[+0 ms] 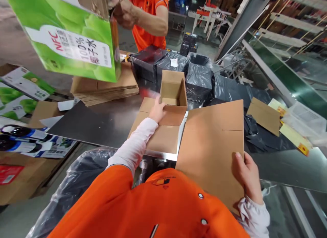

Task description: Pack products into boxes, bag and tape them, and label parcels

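Note:
My left hand (156,110) is at the near left corner of a small open cardboard box (173,90), its fingers closed at the edge by the front flap (175,115). That box stands upright on the table, its inside bare. Under the hand and flap lies a flat piece of cardboard (163,139). At the right, my right hand (247,173) grips the edge of a large flattened carton (212,146), thumb on its face and the other fingers behind. This carton leans, tilted, against the table's front edge and my body.
Across the table, another person's hand (124,11) holds a green printed carton (76,43). Stacked flat cardboard (107,88) lies at the left. Boxes lined with black plastic (199,74) stand behind. Loose cardboard (264,115) and a clear plastic tray (305,118) are at the right.

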Tool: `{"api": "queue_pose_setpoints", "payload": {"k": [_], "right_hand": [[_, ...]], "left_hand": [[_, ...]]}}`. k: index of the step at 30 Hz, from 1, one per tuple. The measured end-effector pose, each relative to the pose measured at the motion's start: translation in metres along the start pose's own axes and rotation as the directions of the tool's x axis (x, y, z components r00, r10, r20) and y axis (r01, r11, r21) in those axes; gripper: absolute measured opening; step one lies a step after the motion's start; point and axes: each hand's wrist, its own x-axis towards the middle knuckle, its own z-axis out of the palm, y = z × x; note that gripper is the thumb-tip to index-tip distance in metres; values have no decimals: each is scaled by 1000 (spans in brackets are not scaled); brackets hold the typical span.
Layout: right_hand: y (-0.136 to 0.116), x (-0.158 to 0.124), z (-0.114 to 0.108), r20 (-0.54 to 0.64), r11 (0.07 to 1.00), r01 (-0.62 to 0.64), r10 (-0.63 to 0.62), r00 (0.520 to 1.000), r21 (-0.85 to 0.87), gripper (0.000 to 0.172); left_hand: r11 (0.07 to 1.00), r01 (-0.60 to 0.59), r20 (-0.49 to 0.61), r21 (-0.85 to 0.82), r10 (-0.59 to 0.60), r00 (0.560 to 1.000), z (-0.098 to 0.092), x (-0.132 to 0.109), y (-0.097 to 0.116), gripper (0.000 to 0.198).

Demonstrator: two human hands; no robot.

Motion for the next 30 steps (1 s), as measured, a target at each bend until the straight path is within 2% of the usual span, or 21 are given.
{"api": "queue_pose_setpoints", "payload": {"k": [2,4,8,11,17,22,26,28,30], "right_hand": [[1,-1,1,14,999,-5,4,1000,41,73],[0,-4,1,17,997,-17,16,1000,69,74],[-2,-8,0,-42,999,-27,28,999,27,76],[-3,-8,1,-68,1000,-22,22,997,5,78],[-1,-5,3,-29,999,1,0,1000,35,78],[-8,-5,4,-42,1000,15,-14,999,5,76],[-12,-7,0,-55,1000,-3,3,998,6,73],[-8,-7,-6,-77,1000,-10,11,997,6,71],[0,-1,-13,-108,1000,-10,12,994,21,70]], "left_hand": [[1000,-9,17,18,8,1000,3,-7,-4,19],[998,-58,-18,27,58,998,6,-25,-11,8],[995,-100,-107,30,102,989,13,-69,-24,10],[995,-94,-123,31,97,988,18,-89,-22,14],[996,-82,-116,44,87,989,20,-94,-14,16],[991,-127,-159,39,132,978,24,-97,-24,17],[978,-206,-299,41,209,931,20,-107,-32,23],[959,-278,-361,58,280,890,9,-112,-32,25],[927,-363,-426,92,366,827,-10,-115,-28,24]]}}
